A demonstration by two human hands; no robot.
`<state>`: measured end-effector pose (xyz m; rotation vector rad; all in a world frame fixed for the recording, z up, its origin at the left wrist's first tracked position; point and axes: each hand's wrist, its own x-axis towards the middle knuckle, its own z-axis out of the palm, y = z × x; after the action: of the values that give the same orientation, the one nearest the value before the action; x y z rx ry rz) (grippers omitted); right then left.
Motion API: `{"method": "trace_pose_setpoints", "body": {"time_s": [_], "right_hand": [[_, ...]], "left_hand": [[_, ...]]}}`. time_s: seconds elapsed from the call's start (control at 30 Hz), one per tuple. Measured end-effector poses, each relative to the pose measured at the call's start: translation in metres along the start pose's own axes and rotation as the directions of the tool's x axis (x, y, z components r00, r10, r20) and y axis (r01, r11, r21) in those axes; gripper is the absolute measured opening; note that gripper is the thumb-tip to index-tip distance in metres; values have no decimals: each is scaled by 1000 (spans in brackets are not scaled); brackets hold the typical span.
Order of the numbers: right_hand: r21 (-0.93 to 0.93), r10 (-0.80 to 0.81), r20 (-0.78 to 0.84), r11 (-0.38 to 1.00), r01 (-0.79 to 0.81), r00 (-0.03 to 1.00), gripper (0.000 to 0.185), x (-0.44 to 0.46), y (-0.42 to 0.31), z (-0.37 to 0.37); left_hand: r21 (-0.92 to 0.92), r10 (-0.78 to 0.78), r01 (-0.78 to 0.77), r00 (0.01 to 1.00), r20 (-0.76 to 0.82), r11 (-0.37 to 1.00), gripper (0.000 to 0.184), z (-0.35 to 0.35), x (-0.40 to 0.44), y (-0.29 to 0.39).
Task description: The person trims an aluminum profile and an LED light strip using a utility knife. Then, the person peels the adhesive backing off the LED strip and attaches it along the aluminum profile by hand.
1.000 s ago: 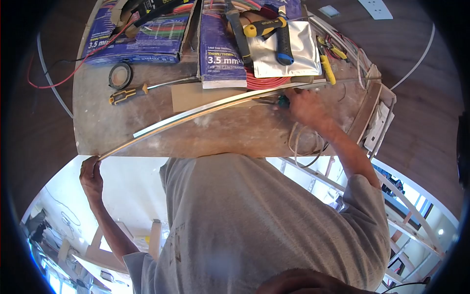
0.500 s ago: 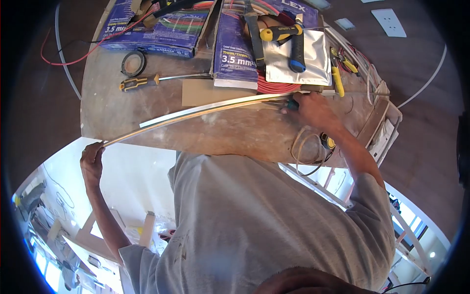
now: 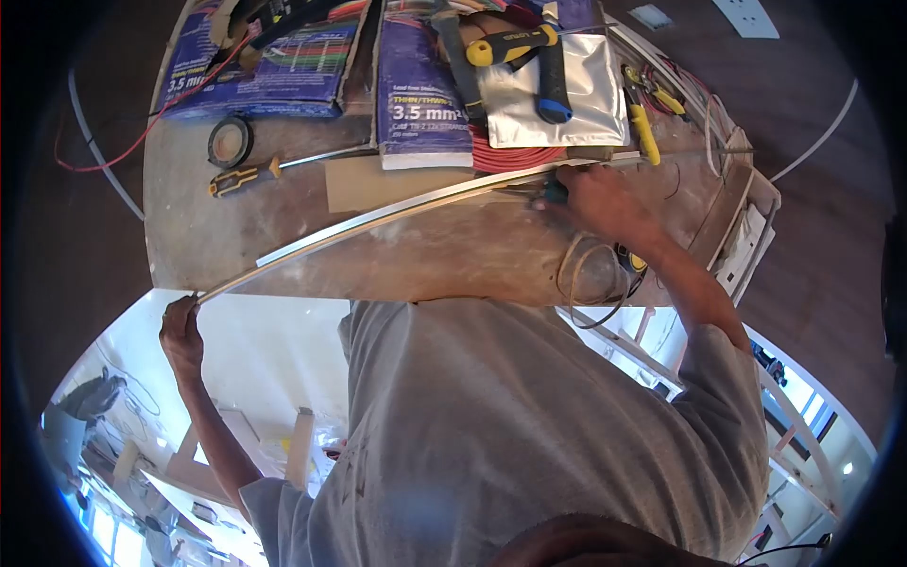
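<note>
My left hand point(image 3: 181, 331) is closed, pinching the near end of a long, thin yellowish strip point(image 3: 354, 227) just past the worktable's edge. Alongside it on the board lies a white, flat-sided strip point(image 3: 378, 206); the two run close together toward the right. My right hand point(image 3: 600, 203) is closed around a dark green-handled tool point(image 3: 556, 193) with a thin metal tip pointing left. Its kind cannot be made out. That hand sits at the far end of the strips, and its fingers partly hide them.
On the wooden worktable point(image 3: 302, 161) are blue wire boxes point(image 3: 425, 123), a silver pouch point(image 3: 605, 94), black tape point(image 3: 230, 142), a yellow-black screwdriver point(image 3: 246, 178) and yellow-handled pliers point(image 3: 644, 132). Near the front edge lie a looped cable point(image 3: 578, 300) and a tape measure point(image 3: 630, 258).
The view has shifted and tilted slightly, so the table's things appear farther left. Both hands keep their hold, the left on the strip and the right on the green-handled tool.
</note>
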<state>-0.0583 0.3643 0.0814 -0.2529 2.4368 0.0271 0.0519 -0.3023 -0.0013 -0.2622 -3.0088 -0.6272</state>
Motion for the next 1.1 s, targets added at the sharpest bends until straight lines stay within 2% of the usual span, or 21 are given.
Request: {"method": "trace_pose_setpoints", "body": {"time_s": [0.1,0.2,0.33,0.47,0.63,0.7,0.8,0.93,1.1], "right_hand": [[14,-2,49,1000,1,999,55,2,2,0],[2,-35,-13,999,35,999,54,1,3,3],[11,-50,4,999,50,999,56,4,3,0],[-4,-11,34,1000,11,999,57,5,1,-3],[-41,23,109,999,-18,994,65,8,5,-3],[3,-26,-38,1000,26,999,55,6,10,6],[25,-26,-20,999,26,999,53,6,10,3],[32,-46,-28,998,47,999,53,11,19,11],[7,11,44,1000,-11,999,52,11,11,4]], "left_hand": [[2,8,-8,1000,2,1000,18,1,0,1],[-54,-24,24,1000,-6,998,20,1,-3,-2],[-69,-61,61,998,4,996,19,1,-6,-6],[-59,-121,124,992,39,991,19,0,-6,-10],[-98,-87,91,995,44,991,20,-3,-2,-7],[-107,-65,69,997,38,992,20,-3,1,-7],[-58,-91,94,994,59,994,20,-5,2,-6],[-117,-118,127,990,74,985,19,-6,-3,-10],[-98,-117,126,989,90,987,18,-9,-3,-24]]}}
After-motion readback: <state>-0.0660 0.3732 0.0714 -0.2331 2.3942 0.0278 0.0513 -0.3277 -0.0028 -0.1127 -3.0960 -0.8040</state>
